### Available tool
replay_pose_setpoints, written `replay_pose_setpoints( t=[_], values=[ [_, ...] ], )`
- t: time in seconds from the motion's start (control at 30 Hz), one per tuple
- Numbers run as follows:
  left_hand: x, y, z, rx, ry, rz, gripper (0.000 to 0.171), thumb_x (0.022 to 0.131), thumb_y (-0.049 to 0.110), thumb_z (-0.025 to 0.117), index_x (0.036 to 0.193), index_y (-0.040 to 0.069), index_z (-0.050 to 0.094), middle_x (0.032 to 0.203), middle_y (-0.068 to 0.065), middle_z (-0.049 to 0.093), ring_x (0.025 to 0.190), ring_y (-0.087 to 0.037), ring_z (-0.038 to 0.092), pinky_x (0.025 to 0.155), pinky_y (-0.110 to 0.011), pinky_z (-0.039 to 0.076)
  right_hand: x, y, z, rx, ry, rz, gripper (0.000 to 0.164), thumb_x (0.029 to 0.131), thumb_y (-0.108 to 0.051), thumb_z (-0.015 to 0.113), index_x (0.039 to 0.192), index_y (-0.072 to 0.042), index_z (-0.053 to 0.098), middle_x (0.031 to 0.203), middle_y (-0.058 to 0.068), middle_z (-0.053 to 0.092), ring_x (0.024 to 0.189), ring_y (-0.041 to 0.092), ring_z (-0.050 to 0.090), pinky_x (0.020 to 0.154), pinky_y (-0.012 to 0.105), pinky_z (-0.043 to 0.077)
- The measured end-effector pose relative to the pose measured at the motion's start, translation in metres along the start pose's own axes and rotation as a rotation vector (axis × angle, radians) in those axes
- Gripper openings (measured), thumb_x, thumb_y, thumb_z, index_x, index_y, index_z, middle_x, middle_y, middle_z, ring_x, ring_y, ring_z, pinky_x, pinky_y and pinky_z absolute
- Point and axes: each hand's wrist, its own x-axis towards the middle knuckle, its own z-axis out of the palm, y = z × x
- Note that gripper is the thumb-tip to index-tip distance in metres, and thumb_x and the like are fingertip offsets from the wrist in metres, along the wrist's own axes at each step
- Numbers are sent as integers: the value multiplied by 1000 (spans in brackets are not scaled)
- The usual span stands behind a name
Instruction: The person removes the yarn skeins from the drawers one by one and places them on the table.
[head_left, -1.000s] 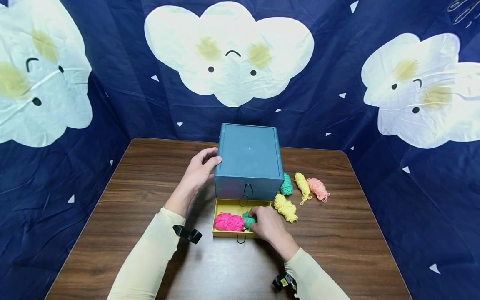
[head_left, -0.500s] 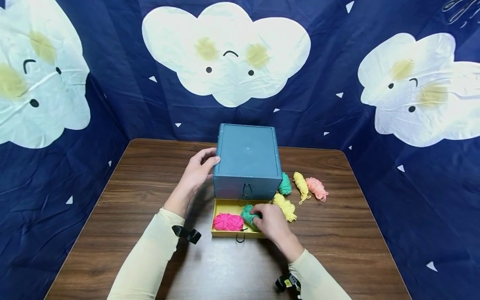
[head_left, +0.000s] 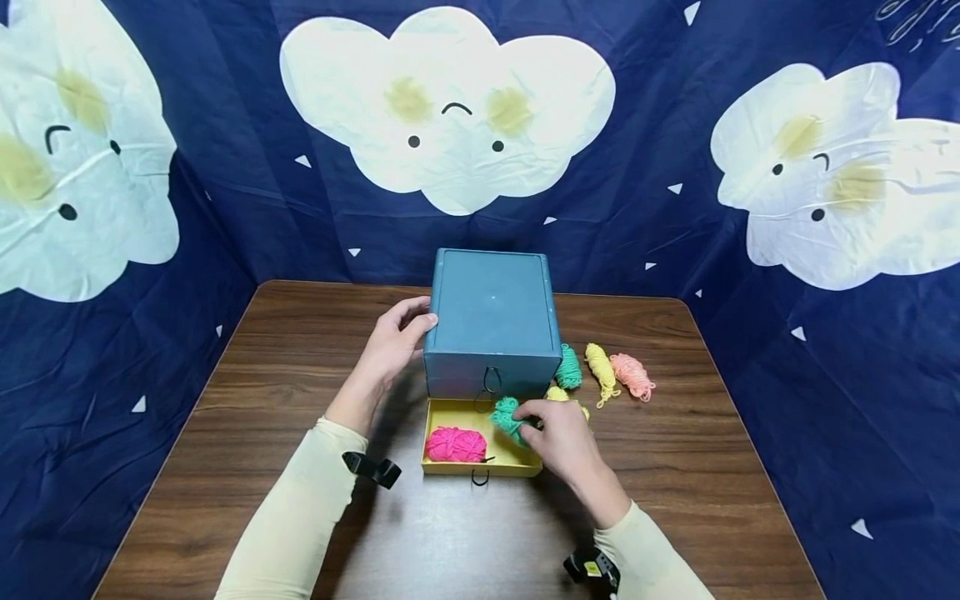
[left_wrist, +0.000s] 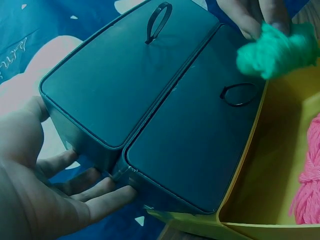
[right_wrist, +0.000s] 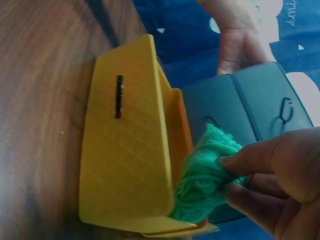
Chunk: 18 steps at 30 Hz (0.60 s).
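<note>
A blue drawer box (head_left: 491, 304) stands on the table with its bottom yellow drawer (head_left: 459, 410) pulled out in front. My left hand (head_left: 393, 337) rests against the box's left side, fingertips touching the wall in the left wrist view (left_wrist: 65, 185). Between thumb and fingers, my right hand (head_left: 568, 437) pinches a green yarn skein (head_left: 507, 417), lifted over the right part of the drawer. The right wrist view shows that green skein (right_wrist: 202, 175) near the drawer's rim. Inside the drawer, on the left, lies a pink yarn skein (head_left: 457, 445).
Right of the box lie another green skein (head_left: 568, 367), a yellow skein (head_left: 602, 371) and a salmon-pink skein (head_left: 632, 377). A second yellow skein (head_left: 557, 393) is partly hidden behind my right hand. Blue cloth with clouds (head_left: 450, 108) hangs behind the wooden table (head_left: 315, 333).
My right hand has raised the green skein from beside the pink one and shifted it up and to the right. My left hand stays on the box.
</note>
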Motion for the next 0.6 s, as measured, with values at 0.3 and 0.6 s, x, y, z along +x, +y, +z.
replay_pose_setpoints(
  t=[0.3,0.6],
  values=[
    [-1,0,-1,-15,3,-2,51,101,26,63,149,14,51,146,-11,53,116,-24,62,102,-52,52,-7,5,-22,31,94,8,19,78,-4,83,88,-20,82,84,-5,77,49,-4,39,48,20,41],
    [1,0,-1,7,-10,-7,53,101,29,63,151,16,50,152,-9,50,125,-28,57,106,-55,49,-14,20,-36,0,111,99,18,79,-6,81,91,-19,82,82,-4,77,46,-2,30,43,23,33]
  ],
)
